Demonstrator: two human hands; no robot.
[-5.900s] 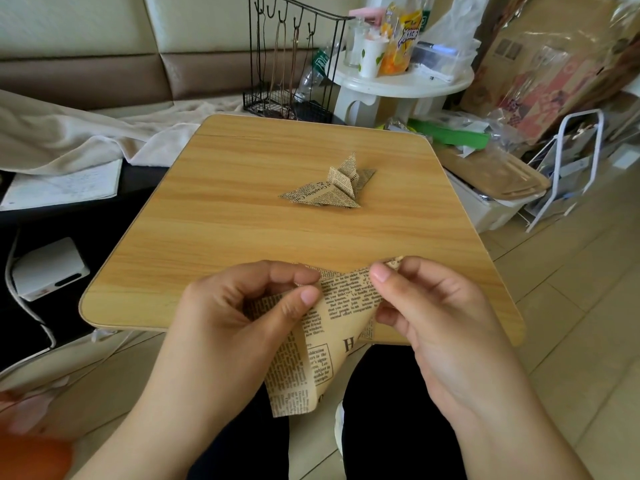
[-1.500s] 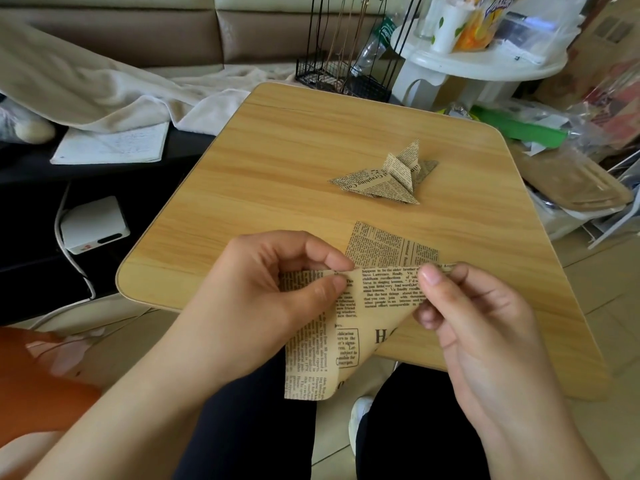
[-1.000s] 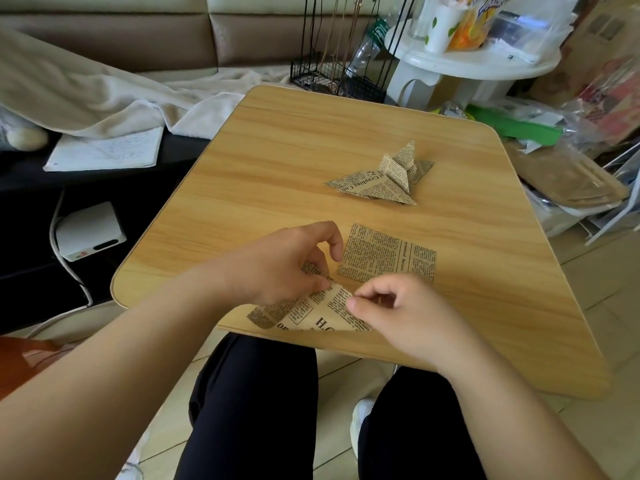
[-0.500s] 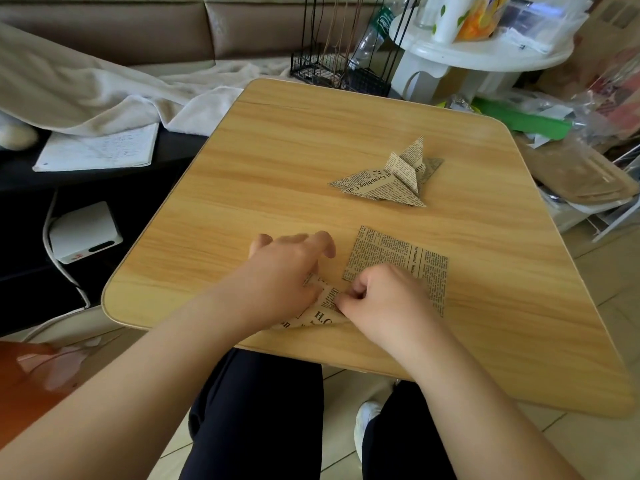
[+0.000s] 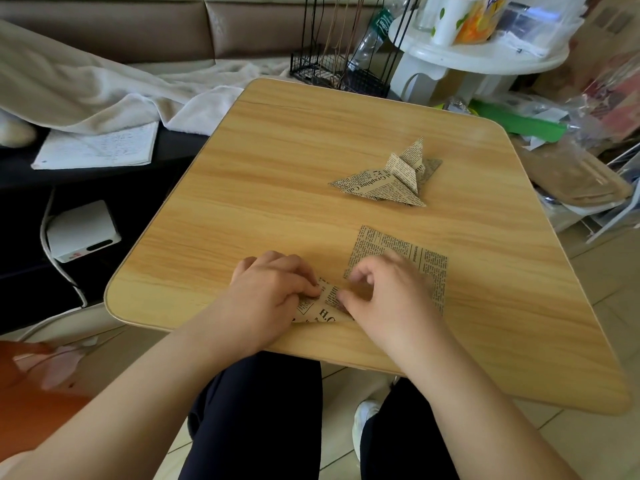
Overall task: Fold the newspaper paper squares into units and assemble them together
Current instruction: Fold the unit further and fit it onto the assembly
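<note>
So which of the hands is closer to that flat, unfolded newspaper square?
The right hand: it lies over the flat square, covering part of it. The left hand sits apart to its left, pressing the folded piece.

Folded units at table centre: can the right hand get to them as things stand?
Probably yes. The folded units lie in the open on the table, nothing between, but the right hand is busy pressing the paper being folded.
</note>
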